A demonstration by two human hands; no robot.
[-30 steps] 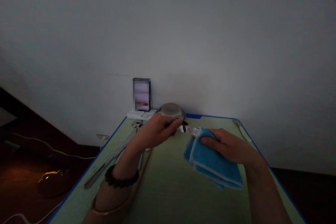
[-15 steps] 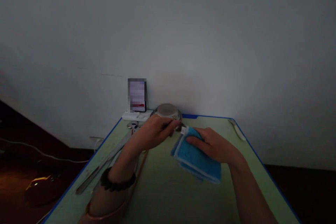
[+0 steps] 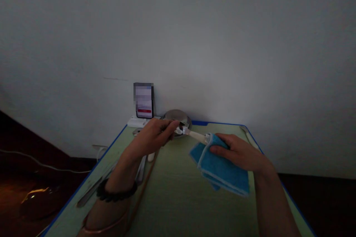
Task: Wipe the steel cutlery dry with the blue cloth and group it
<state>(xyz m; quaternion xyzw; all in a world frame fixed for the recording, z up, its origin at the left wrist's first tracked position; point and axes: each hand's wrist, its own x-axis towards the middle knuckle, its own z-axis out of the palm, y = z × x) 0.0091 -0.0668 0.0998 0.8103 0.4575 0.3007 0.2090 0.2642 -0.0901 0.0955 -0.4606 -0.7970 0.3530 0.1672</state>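
My left hand (image 3: 157, 135) pinches the shiny metal head of a utensil with a white handle (image 3: 198, 136). Fingers hide part of that head, so its exact kind is unclear. A folded blue cloth (image 3: 225, 172) with pale edging is gripped in my right hand (image 3: 241, 152), thumb on top. The cloth wraps the far end of the handle, and the handle's middle shows bare between the two hands. Behind my left hand a round metal lid or bowl (image 3: 176, 115) sits against the wall.
A phone (image 3: 144, 100) stands upright on a white block (image 3: 136, 122) at the back left. Metal utensils (image 3: 89, 192) and a thin wooden stick (image 3: 144, 189) lie along the left side of the green table (image 3: 172, 207). Another pale-handled utensil (image 3: 249, 136) lies near the right edge.
My right hand and the cloth have slid right and slightly down along the handle, baring its white middle. My left hand has shifted a little left, still holding the metal end.
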